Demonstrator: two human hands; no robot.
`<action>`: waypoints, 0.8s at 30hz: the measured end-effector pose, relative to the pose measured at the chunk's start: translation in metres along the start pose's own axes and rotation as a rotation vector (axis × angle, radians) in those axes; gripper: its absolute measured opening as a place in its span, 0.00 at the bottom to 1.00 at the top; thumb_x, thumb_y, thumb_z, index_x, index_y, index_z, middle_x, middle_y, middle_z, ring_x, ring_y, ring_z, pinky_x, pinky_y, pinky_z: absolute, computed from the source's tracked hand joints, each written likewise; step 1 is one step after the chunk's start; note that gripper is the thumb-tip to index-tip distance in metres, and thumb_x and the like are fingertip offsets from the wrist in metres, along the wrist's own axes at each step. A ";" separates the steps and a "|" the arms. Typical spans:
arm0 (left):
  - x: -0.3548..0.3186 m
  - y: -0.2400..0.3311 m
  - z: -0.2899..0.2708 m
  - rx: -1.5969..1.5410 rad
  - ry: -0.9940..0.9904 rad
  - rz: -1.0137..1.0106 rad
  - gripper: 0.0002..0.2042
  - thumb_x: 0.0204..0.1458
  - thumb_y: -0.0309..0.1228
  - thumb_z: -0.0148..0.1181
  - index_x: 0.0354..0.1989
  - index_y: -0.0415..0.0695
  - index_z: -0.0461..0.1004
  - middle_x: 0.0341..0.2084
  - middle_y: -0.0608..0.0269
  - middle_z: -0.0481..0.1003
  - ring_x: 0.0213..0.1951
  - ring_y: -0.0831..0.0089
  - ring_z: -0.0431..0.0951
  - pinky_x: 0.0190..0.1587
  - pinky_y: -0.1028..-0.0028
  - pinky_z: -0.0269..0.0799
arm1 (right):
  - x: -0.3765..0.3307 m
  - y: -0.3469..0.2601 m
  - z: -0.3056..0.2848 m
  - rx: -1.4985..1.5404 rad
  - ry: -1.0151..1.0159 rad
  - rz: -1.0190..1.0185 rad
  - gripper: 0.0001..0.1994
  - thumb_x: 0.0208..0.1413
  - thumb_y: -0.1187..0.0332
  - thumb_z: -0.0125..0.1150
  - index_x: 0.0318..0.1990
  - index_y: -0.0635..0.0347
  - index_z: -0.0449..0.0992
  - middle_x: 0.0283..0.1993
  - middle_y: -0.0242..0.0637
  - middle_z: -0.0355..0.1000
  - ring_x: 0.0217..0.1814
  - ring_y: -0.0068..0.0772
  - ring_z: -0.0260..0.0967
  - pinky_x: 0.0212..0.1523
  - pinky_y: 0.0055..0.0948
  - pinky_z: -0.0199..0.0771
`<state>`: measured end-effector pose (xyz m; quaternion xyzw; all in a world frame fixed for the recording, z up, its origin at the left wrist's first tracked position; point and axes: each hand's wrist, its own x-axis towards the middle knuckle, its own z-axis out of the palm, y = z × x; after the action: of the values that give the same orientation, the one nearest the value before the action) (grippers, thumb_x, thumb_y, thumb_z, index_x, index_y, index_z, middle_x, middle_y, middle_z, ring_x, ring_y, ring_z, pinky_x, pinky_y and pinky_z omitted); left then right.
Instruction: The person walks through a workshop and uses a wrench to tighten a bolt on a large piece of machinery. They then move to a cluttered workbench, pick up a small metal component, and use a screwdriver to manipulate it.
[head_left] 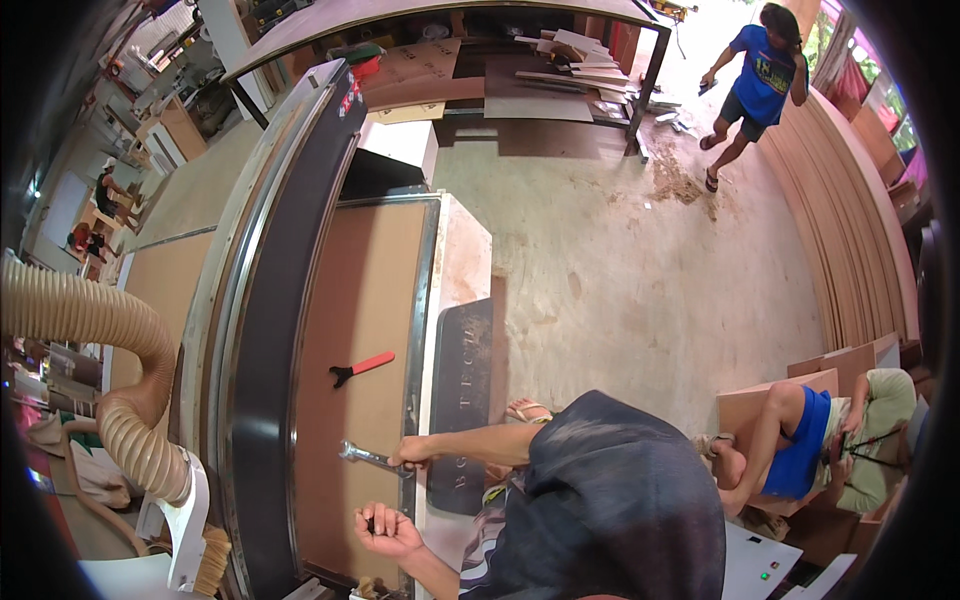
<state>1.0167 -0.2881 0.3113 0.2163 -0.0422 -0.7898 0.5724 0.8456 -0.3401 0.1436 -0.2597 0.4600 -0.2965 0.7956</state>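
Note:
My right hand [408,453], reaching in from the dark sleeve, is closed round the handle of a silver wrench [368,457]. The wrench's jaw end points left over a brown board [385,260]. Lower down, my left hand [390,530] is turned palm up with its fingers curled. Something small and dark shows at those fingers, too small to name. On the board, ahead of both hands, lies a spanner [362,368] with a red handle and a black forked head. Neither hand touches it.
A long black machine beam [275,260] runs beside the board. At left hang a ribbed hose [150,370] and a brush [212,562]. A person in blue [765,70] stands at the far right; another person [840,440] sits nearer. Stacked panels [830,200] line the right side.

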 end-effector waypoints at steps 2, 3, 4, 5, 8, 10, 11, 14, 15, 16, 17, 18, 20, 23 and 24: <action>0.005 -0.020 0.012 0.013 0.002 0.038 0.06 0.62 0.28 0.55 0.34 0.42 0.67 0.28 0.66 0.66 0.18 0.85 0.61 0.13 0.85 0.54 | -0.041 -0.004 -0.029 -0.094 -0.077 -0.071 0.11 0.63 0.58 0.60 0.34 0.56 0.78 0.25 0.28 0.69 0.24 0.24 0.65 0.27 0.31 0.74; 0.006 -0.032 0.016 0.019 -0.003 0.047 0.06 0.62 0.29 0.55 0.34 0.42 0.67 0.28 0.66 0.66 0.18 0.85 0.61 0.13 0.85 0.54 | -0.067 -0.004 -0.047 -0.114 -0.149 -0.103 0.11 0.63 0.59 0.60 0.36 0.56 0.78 0.27 0.28 0.70 0.25 0.24 0.66 0.27 0.31 0.74; 0.008 -0.043 0.021 0.014 0.005 0.044 0.07 0.63 0.31 0.55 0.34 0.42 0.67 0.27 0.67 0.66 0.18 0.85 0.60 0.13 0.85 0.54 | -0.094 -0.004 -0.061 -0.129 -0.218 -0.136 0.10 0.63 0.59 0.61 0.37 0.56 0.78 0.28 0.28 0.71 0.26 0.24 0.67 0.28 0.31 0.74; 0.010 -0.056 0.026 0.008 0.015 0.041 0.09 0.64 0.32 0.56 0.34 0.43 0.67 0.27 0.67 0.66 0.18 0.85 0.60 0.13 0.85 0.54 | -0.121 -0.004 -0.075 -0.142 -0.290 -0.162 0.10 0.63 0.60 0.61 0.38 0.56 0.79 0.29 0.28 0.72 0.28 0.23 0.68 0.28 0.31 0.75; 0.022 -0.102 0.040 -0.024 0.022 -0.046 0.12 0.65 0.37 0.56 0.33 0.43 0.67 0.24 0.70 0.65 0.16 0.85 0.59 0.12 0.85 0.53 | -0.197 -0.012 -0.110 -0.275 -0.245 -0.308 0.13 0.66 0.57 0.58 0.41 0.57 0.77 0.33 0.26 0.73 0.36 0.22 0.74 0.34 0.28 0.75; 0.031 -0.134 0.049 -0.139 0.087 -0.135 0.13 0.65 0.40 0.57 0.33 0.45 0.69 0.23 0.75 0.64 0.15 0.86 0.57 0.12 0.85 0.53 | -0.235 -0.022 -0.121 -0.234 -0.097 -0.271 0.13 0.67 0.57 0.56 0.40 0.57 0.77 0.32 0.30 0.75 0.35 0.24 0.74 0.37 0.33 0.75; 0.036 -0.149 0.054 -0.083 0.232 -0.095 0.12 0.64 0.40 0.59 0.33 0.46 0.70 0.22 0.76 0.64 0.15 0.87 0.58 0.12 0.86 0.52 | -0.254 -0.025 -0.123 -0.260 0.011 -0.308 0.13 0.67 0.57 0.55 0.39 0.57 0.77 0.31 0.34 0.75 0.33 0.29 0.75 0.38 0.35 0.75; 0.047 -0.185 0.063 -0.018 0.288 -0.228 0.16 0.55 0.46 0.67 0.32 0.47 0.73 0.17 0.72 0.66 0.14 0.82 0.57 0.15 0.83 0.54 | -0.290 -0.041 -0.112 -0.679 0.511 -0.533 0.13 0.66 0.60 0.54 0.40 0.62 0.75 0.31 0.49 0.73 0.35 0.52 0.73 0.40 0.42 0.73; 0.051 -0.196 0.064 -0.084 0.399 -0.194 0.16 0.57 0.47 0.64 0.30 0.47 0.73 0.18 0.71 0.66 0.15 0.80 0.59 0.16 0.81 0.54 | -0.299 -0.048 -0.108 -0.662 0.524 -0.650 0.12 0.67 0.61 0.54 0.43 0.61 0.76 0.33 0.48 0.74 0.37 0.49 0.74 0.41 0.42 0.73; 0.056 -0.203 0.068 -0.077 0.347 -0.207 0.16 0.60 0.47 0.61 0.29 0.47 0.73 0.17 0.70 0.65 0.18 0.78 0.62 0.19 0.77 0.58 | -0.305 -0.056 -0.101 -0.610 0.558 -0.800 0.13 0.67 0.57 0.53 0.45 0.57 0.75 0.36 0.52 0.75 0.37 0.55 0.76 0.36 0.44 0.73; 0.057 -0.207 0.072 -0.054 0.258 -0.251 0.16 0.62 0.46 0.58 0.29 0.47 0.73 0.19 0.67 0.68 0.21 0.75 0.65 0.22 0.76 0.61 | -0.315 -0.063 -0.095 -0.495 0.521 -0.586 0.13 0.67 0.61 0.55 0.53 0.57 0.74 0.37 0.53 0.75 0.35 0.56 0.75 0.36 0.42 0.73; 0.062 -0.218 0.076 -0.057 0.250 -0.212 0.16 0.63 0.44 0.57 0.29 0.46 0.73 0.23 0.63 0.73 0.23 0.73 0.68 0.25 0.75 0.65 | -0.317 -0.071 -0.089 -0.552 0.577 -0.750 0.16 0.66 0.63 0.56 0.58 0.55 0.72 0.36 0.53 0.75 0.34 0.56 0.74 0.36 0.42 0.73; 0.072 -0.228 0.086 -0.108 0.307 -0.225 0.15 0.65 0.43 0.53 0.33 0.44 0.74 0.30 0.59 0.77 0.33 0.67 0.79 0.39 0.69 0.80 | -0.321 -0.088 -0.083 -0.678 0.617 -0.892 0.21 0.65 0.66 0.57 0.65 0.52 0.69 0.36 0.51 0.75 0.33 0.55 0.74 0.35 0.41 0.74; 0.076 -0.239 0.094 -0.096 0.144 -0.183 0.17 0.68 0.42 0.45 0.39 0.39 0.73 0.36 0.53 0.79 0.35 0.65 0.81 0.40 0.67 0.83 | -0.317 -0.100 -0.079 -0.869 0.582 -0.840 0.26 0.64 0.67 0.57 0.70 0.47 0.65 0.35 0.48 0.76 0.31 0.53 0.75 0.32 0.41 0.73; 0.078 -0.241 0.095 -0.058 0.200 -0.174 0.16 0.68 0.40 0.45 0.39 0.39 0.72 0.36 0.52 0.78 0.35 0.65 0.81 0.41 0.67 0.83 | -0.313 -0.101 -0.079 -0.920 0.568 -0.848 0.26 0.64 0.68 0.58 0.70 0.45 0.65 0.34 0.48 0.75 0.30 0.52 0.75 0.31 0.41 0.73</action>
<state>0.7467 -0.2946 0.2985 0.2801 0.0568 -0.8120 0.5089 0.6260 -0.1985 0.3592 -0.6409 0.5885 -0.4136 0.2681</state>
